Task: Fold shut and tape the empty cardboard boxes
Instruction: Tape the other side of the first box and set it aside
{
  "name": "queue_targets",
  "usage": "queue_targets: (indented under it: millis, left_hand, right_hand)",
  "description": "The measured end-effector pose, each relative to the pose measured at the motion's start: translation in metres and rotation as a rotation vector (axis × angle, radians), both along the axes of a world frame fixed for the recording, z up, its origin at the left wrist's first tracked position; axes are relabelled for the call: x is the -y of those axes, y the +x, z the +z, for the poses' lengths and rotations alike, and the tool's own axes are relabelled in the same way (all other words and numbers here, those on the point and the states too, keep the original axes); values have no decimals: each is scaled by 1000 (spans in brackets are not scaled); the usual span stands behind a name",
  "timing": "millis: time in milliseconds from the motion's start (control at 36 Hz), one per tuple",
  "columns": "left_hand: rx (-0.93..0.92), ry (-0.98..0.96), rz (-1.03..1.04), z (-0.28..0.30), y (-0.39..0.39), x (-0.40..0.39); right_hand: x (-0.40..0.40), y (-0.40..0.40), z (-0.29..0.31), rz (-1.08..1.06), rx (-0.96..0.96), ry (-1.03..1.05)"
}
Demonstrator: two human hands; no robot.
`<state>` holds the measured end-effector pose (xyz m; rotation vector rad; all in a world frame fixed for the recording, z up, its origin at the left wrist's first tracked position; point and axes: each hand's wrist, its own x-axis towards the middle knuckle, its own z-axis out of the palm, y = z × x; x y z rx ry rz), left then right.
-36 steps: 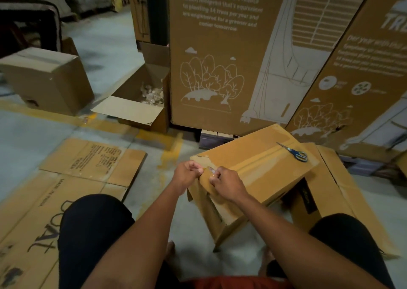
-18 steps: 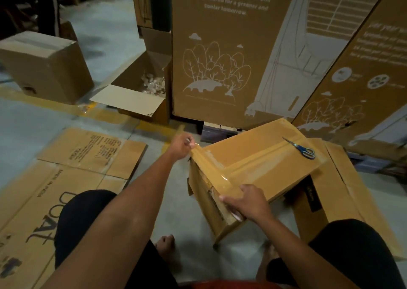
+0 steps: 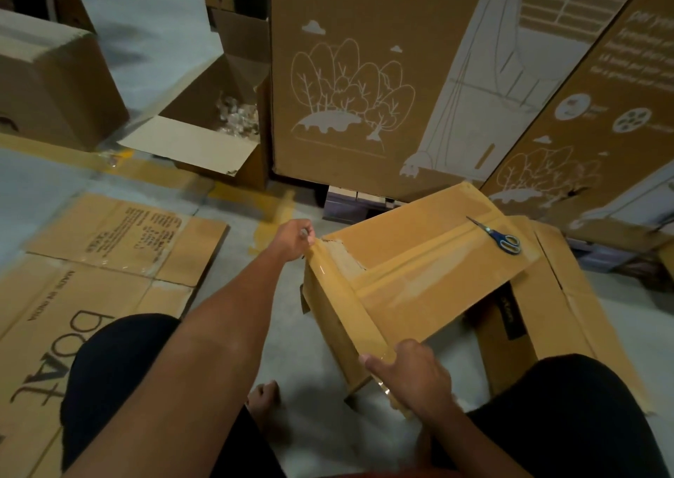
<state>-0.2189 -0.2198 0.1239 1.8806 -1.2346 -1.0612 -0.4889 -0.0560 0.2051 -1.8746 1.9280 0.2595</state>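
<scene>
A closed brown cardboard box [image 3: 430, 269] lies tilted on the floor in front of me, its top seam covered with clear tape. A strip of clear tape [image 3: 346, 295] stretches along the box's near edge between my hands. My left hand [image 3: 295, 238] pinches the strip's far end at the box's far-left corner. My right hand [image 3: 408, 372] grips the tape roll at the box's near corner; the roll is mostly hidden under the fingers. Blue-handled scissors [image 3: 501, 238] lie on the box top at its far right.
Another brown box [image 3: 569, 306] lies behind and right of the taped one. Flattened cardboard sheets [image 3: 91, 277] cover the floor at left. An open box [image 3: 204, 127] and a closed box [image 3: 51, 76] stand farther left. Tall printed cartons [image 3: 383, 76] wall off the back. My knees frame the bottom.
My hands started close together at the box's near-left corner. The left hand drew the tape end away to the far corner, and the right hand ran the roll down to the near corner.
</scene>
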Motion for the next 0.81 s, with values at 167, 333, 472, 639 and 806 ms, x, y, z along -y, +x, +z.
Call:
queue_targets:
  millis: [167,333,472,639,806]
  left_hand:
    - [57,22,16,-2,-6,-4]
    - [100,3,30,2,-9,-3]
    - [152,-40,34,1,-11,-6]
    - [145,-32,122,-3,-14,-5]
    - [130,-31,205,-6,-22,-8]
  right_hand:
    - [-2,9,4,2,-33,34]
    - [-3,16,8,-54,-12,38]
    - [0,20,10,-66,14,40]
    - [2,21,8,-70,12,46]
    - [-1,22,9,-28,-24,36]
